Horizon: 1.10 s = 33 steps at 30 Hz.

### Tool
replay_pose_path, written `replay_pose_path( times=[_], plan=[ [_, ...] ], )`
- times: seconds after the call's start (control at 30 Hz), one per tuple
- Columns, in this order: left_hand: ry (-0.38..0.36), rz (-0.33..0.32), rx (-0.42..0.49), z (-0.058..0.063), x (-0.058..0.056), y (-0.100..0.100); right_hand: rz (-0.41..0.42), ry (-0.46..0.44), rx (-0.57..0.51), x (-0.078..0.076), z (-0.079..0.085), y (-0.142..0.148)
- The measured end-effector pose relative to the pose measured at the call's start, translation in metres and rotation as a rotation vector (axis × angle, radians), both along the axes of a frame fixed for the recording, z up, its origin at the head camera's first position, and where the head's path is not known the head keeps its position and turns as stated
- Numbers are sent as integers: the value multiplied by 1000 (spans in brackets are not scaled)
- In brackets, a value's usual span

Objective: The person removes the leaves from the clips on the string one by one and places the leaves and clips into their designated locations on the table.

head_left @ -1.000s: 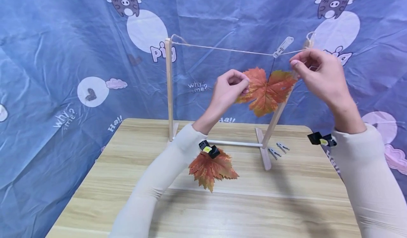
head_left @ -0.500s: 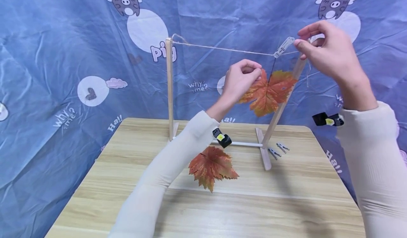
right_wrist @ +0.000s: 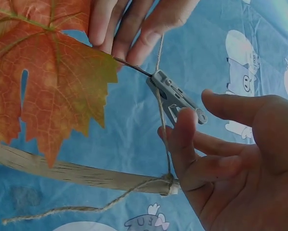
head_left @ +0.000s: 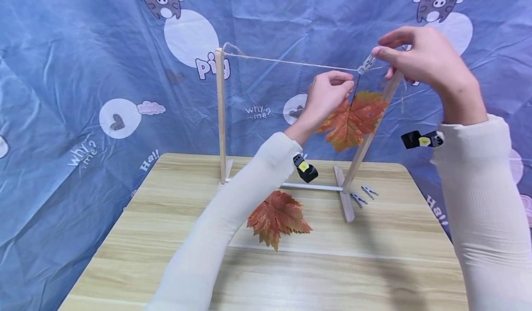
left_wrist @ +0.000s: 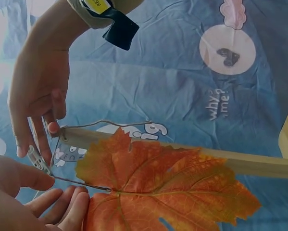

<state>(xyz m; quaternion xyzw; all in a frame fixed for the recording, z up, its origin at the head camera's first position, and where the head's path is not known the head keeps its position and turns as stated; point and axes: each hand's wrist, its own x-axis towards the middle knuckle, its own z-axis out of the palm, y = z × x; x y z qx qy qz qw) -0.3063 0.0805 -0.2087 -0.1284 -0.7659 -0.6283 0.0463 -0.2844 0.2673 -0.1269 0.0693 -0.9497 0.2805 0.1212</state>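
Observation:
A grey clothespin [right_wrist: 175,97] clips the dark stem [right_wrist: 138,68] of an orange maple leaf [left_wrist: 168,187] to a string [head_left: 291,63]. The leaf hangs below the string, near its right end. My right hand [head_left: 432,66] is at the clothespin's upper end; in the right wrist view its thumb stands apart from the clip while a fingertip overlaps the handle. Beside the stem, just under the clip, is my left hand [head_left: 326,96], its fingers loosely bent. In the head view it covers part of the leaf's left side.
The string spans two wooden posts [head_left: 221,117] of a stand, joined low down by a white rod [head_left: 313,186]. A second maple leaf [head_left: 279,218] lies on the wooden table [head_left: 332,274] beneath my left forearm. Two clothespins [head_left: 358,200] lie by the stand's right foot [head_left: 347,204].
My left hand has moved up and right, from the leaf's left edge to the stem. My right hand has risen and come left to the clothespin. Leaf and clip hang nearly as before.

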Motion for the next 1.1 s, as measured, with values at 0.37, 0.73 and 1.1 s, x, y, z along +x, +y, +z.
replay_pose_path(
  times=[0.37, 0.73, 1.1],
  plan=[
    [60, -35, -28, 1, 1, 8, 9, 20, -84, -7, -4, -1],
    [173, 49, -82, -2, 2, 12, 40, 22, -219, -6, -7, 2],
    [160, 40, -18, -3, 0, 11, 87, 133, -405, -3, -12, -1]
  ],
)
